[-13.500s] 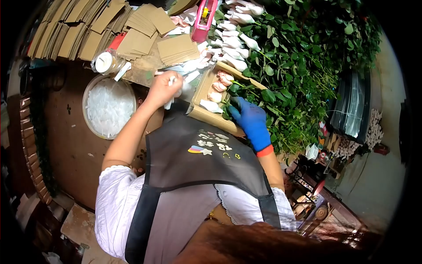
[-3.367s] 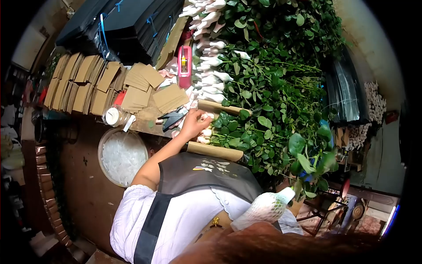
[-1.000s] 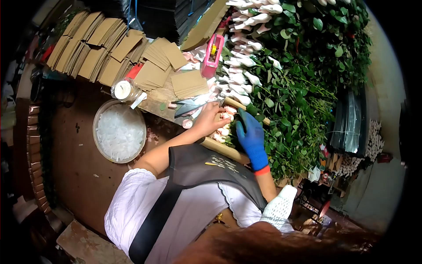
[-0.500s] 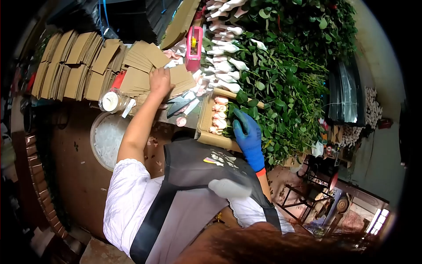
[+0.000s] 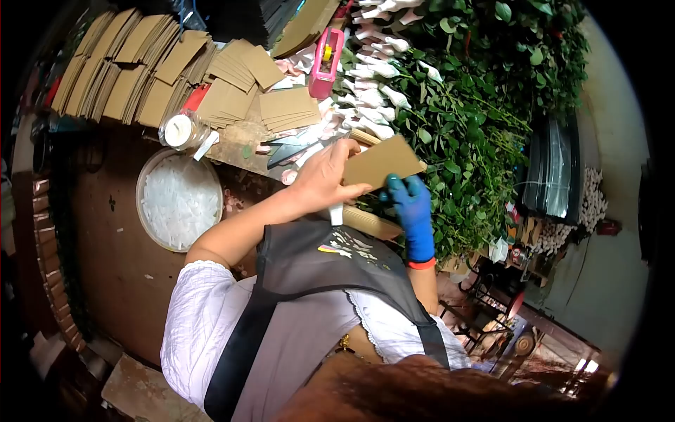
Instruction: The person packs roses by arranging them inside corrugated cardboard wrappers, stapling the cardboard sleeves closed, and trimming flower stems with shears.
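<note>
My left hand (image 5: 325,176), bare, grips a flat brown cardboard piece (image 5: 383,163) at its left end, over a corrugated cardboard tray (image 5: 369,222). The piece hides the pale pink roses in the tray. My right hand (image 5: 411,211) wears a blue glove with green fingertips. Its bent, parted fingers meet the lower right edge of the cardboard piece; its thumb is hard to make out. A white strip (image 5: 336,214) hangs below my left hand. Scissors (image 5: 287,151) lie on the bench left of it, near loose petals.
Cardboard pieces (image 5: 288,110) lie fanned on the bench, with upright stacks (image 5: 126,70) farther left. A pink tape dispenser (image 5: 326,63) stands behind. White-wrapped rose heads (image 5: 380,67) and leafy stems (image 5: 478,119) fill the right. A tub of white pieces (image 5: 179,200) sits lower left.
My left hand has moved right from the fanned cardboard, carrying one piece over the tray and roses. My right hand's fingers have bent in to the piece's edge. The view has shifted slightly.
</note>
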A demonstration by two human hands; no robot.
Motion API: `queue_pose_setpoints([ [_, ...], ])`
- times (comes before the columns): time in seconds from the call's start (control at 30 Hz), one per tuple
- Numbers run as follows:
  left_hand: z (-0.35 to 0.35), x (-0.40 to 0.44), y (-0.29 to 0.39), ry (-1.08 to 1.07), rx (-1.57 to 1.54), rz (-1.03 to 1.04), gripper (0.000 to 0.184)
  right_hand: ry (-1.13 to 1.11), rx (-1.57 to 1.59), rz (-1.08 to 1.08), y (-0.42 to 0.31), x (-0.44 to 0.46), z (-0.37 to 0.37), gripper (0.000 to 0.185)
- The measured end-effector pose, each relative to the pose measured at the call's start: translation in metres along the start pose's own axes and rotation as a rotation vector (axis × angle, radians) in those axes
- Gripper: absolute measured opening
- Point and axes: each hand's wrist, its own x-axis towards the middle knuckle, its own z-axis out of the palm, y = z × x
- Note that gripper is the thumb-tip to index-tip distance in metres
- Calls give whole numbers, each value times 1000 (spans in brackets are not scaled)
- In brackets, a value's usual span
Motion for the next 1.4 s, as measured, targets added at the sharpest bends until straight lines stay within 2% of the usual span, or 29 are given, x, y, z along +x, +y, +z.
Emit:
queue_pose_setpoints([
  [0.03, -5, 0, -5, -53, 6, -35, 49, -7, -22, 11, 3, 6, -19, 28],
  [0.13, -9, -8, -27, 26, 33, -166, 21, -209, -97, 224, 12, 18, -56, 33],
  [0.17, -8, -12, -35, 85, 21, -147, 19, -250, -138, 285, 19, 24, -59, 33],
  [0.27, -6, -16, -44, 88, 37, -151, 18, -381, -132, 268, 36, 42, -45, 32],
  [0.33, -6, -17, -45, 71, 81, -143, 18, -350, -197, 277, 43, 50, -35, 29],
  [0.43, -4, -9, -38, -66, 157, -75, 19, -296, -225, 277, 62, 64, -23, 27],
  [0.47, 2, -3, -37, -182, 128, -63, 21, -276, -207, 271, 68, 65, -21, 27],
  [0.57, 19, 23, -36, -492, 173, 242, 65, -202, -204, 277, 69, 61, -11, 27],
  [0.63, 29, 37, -30, -731, 334, 146, 92, -177, -227, 299, 73, 61, -8, 26],
  [0.67, 33, 43, -28, -850, 414, 97, 106, -168, -398, 231, 78, 62, -9, 32],
  [0.77, 37, 52, -24, -936, 471, -15, 127, -224, -931, 38, 60, 65, -17, 37],
  [0.8, 39, 56, -22, -981, 481, -37, 131, -159, -1115, -83, 45, 55, -17, 43],
  [0.9, 41, 60, -17, -1011, 530, -67, 131, -450, -657, 176, -2, 5, -32, 46],
  [0.97, 42, 60, -18, -1017, 515, -68, 131, -675, -507, 459, 9, -26, -53, 48],
  [1.07, 44, 62, -21, -1027, 535, -73, 131, -543, -909, 375, 97, -44, -69, 42],
  [1.1, 46, 62, -22, -1030, 548, -74, 131, -324, -1073, 166, 150, -57, -69, 35],
  [1.13, 46, 61, -21, -1017, 558, -55, 129, -308, -948, 159, 152, -61, -64, 36],
  [1.17, 46, 61, -19, -1001, 567, -38, 127, -294, -825, 150, 150, -62, -61, 40],
  [1.23, 44, 59, -17, -987, 584, -22, 118, -372, -235, -44, 125, -64, -58, 50],
  [1.3, 45, 61, -18, -985, 597, -9, 106, -219, -331, -717, 62, -52, -43, 60],
  [1.33, 50, 54, -32, -894, 590, 69, 81, -121, -497, -733, 44, -45, -32, 61],
  [1.37, 53, 53, -35, -901, 597, 43, 75, -20, -664, -747, 35, -39, -23, 61],
  [1.4, 55, 56, -36, -904, 605, 17, 69, 43, -701, -752, 34, -31, -15, 59],
])
